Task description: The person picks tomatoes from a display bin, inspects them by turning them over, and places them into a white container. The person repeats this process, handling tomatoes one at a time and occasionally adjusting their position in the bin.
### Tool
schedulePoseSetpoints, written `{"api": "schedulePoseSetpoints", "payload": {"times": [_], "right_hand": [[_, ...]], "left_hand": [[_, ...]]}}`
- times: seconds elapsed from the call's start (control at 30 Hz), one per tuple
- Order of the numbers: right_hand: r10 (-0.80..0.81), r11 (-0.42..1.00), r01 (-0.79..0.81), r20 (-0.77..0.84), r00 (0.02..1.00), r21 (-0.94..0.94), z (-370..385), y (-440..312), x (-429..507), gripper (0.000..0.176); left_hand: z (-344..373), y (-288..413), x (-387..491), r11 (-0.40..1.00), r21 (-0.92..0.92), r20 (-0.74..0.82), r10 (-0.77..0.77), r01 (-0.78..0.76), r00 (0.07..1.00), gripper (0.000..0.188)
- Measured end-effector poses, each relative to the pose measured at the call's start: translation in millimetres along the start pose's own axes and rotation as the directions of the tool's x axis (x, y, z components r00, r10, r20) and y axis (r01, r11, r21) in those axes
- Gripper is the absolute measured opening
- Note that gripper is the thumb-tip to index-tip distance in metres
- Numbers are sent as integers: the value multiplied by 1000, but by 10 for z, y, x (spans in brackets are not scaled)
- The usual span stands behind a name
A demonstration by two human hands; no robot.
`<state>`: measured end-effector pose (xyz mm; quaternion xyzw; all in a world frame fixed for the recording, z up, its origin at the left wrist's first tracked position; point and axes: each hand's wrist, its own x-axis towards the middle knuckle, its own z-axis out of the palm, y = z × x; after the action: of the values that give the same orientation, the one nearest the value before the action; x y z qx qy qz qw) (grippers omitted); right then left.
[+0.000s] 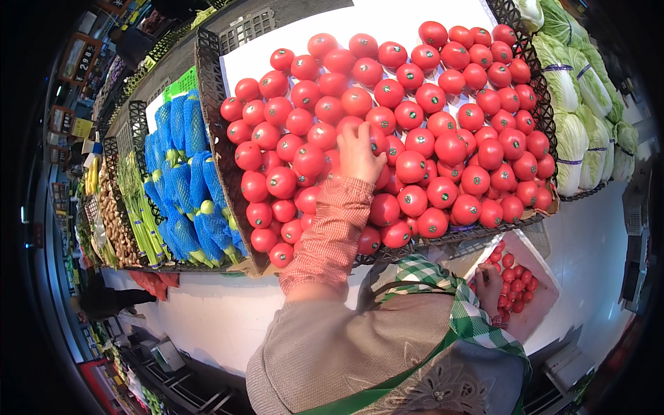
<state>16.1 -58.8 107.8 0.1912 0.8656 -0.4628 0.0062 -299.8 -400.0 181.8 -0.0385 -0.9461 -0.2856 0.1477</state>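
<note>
My left hand (360, 153), in a red checked sleeve (332, 228), reaches into a wide display of red tomatoes (410, 166). Its thumb and fingers curl around a tomato (377, 139) among the others, many of which bear small round stickers. Low on the right, my right hand (488, 290) is bent over a white foam box (539, 277) with smaller-looking red tomatoes (517, 285) inside. Those fingers are curled, and whether they hold anything is hidden. A green checked apron (467, 311) partly covers the box's near side.
Black crate walls (537, 88) bound the tomato display. Blue-netted vegetables (189, 181), green stalks (142, 223) and brown produce (115, 218) lie to the left. Chinese cabbages (568, 124) are stacked at right. A person in dark clothing (111, 301) is at the lower left.
</note>
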Motion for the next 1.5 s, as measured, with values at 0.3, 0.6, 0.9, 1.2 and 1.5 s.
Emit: {"api": "schedulePoseSetpoints", "payload": {"times": [0.3, 0.6, 0.9, 1.2, 1.5], "right_hand": [[-24, 1000, 25, -76, 997, 11, 57, 137, -53, 11], [-82, 997, 81, -108, 991, -7, 66, 383, -132, 9], [108, 989, -101, -59, 992, 111, 8, 222, -111, 10], [-134, 986, 147, -149, 980, 75, -30, -77, 32, 13], [-92, 990, 106, -145, 985, 92, 108, 76, -176, 12]], "left_hand": [[-91, -250, 265, 932, -298, 223, -140, 204, 965, 58], [-183, -242, 184, 991, -134, 229, 53, -22, 972, 82], [-434, 66, 96, 365, -812, 494, 18, 455, 869, 79], [-456, 394, 73, 28, -821, 563, 196, 570, 803, 64], [-421, -119, 328, 965, -230, -101, 104, -125, 990, 71]]}}
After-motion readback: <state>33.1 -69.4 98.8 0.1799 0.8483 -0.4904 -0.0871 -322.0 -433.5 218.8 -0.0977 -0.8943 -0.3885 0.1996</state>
